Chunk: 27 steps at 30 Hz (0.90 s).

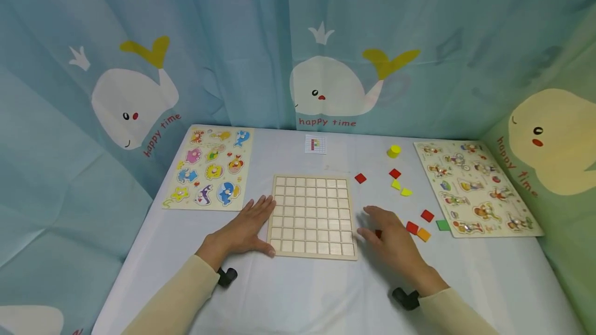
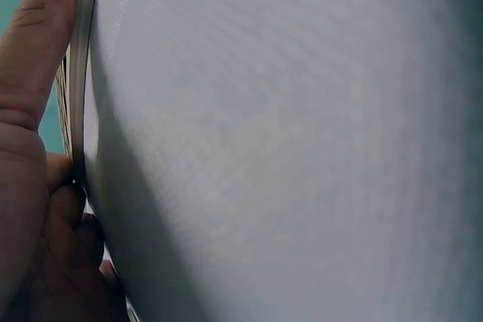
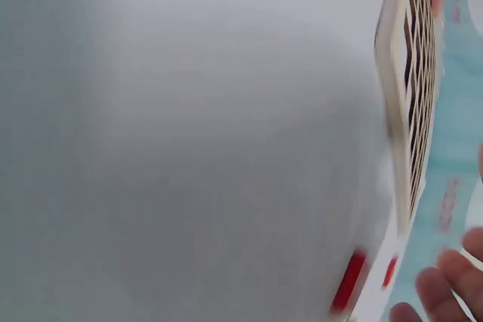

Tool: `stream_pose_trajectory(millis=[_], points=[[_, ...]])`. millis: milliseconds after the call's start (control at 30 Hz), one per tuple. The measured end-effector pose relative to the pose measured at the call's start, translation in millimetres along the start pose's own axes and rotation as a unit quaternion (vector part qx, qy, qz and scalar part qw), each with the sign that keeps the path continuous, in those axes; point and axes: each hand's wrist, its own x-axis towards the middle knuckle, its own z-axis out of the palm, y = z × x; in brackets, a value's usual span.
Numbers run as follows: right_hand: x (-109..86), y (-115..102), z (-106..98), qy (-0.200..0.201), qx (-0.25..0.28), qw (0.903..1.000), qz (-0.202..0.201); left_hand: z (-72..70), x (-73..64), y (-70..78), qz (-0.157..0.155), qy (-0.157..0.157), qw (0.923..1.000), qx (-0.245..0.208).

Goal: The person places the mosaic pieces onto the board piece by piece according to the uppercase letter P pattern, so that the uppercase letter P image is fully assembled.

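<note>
A square wooden grid board [image 1: 313, 216] lies on the white-covered table between the two hands. The left hand [image 1: 244, 229] rests by its left edge, fingers and thumb extended and touching the frame. In the left wrist view the thumb [image 2: 30, 58] lies against the board's side [image 2: 81, 73]. Just off the right edge, the right hand [image 1: 393, 239] has loosely bent fingers, thumb apart from the index, with nothing visible between them. A dark red tile [image 1: 378, 233] shows partly behind that hand. In the right wrist view a blurred red tile [image 3: 349, 283] lies near the fingertips.
Red tiles [image 1: 427, 215], an orange tile [image 1: 423, 234], a green tile [image 1: 443, 225], yellow pieces [image 1: 406, 192] and a yellow cylinder [image 1: 393, 151] lie to the right. Picture puzzles stand left [image 1: 214, 170] and right [image 1: 479, 185]. A small printed card [image 1: 315, 144] lies behind the board.
</note>
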Motion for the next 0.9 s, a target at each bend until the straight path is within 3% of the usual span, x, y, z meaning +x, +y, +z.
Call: stream_pose_trajectory(millis=[100,233,500,733,900], points=[[-1.4,11.5,-12.2,0.030,0.031,0.9982,0.042,-0.3,-0.2,0.0,-0.001,-0.001,1.0000,-0.004],[7.3,30.6,-31.3,0.052,0.059,0.9946,0.069,0.0,-0.4,-0.6,-0.002,-0.003,1.0000,-0.001],[57.8,75.5,-63.6,0.051,0.061,0.9930,0.087,1.3,2.9,-0.3,-0.001,0.003,1.0000,-0.005],[81.8,94.7,-58.4,-0.018,0.073,0.9882,0.134,1.9,4.9,0.4,-0.002,0.004,1.0000,-0.007],[90.3,97.4,-48.5,-0.012,0.061,0.9854,0.158,0.1,2.2,0.0,-0.002,0.003,1.0000,-0.009]])
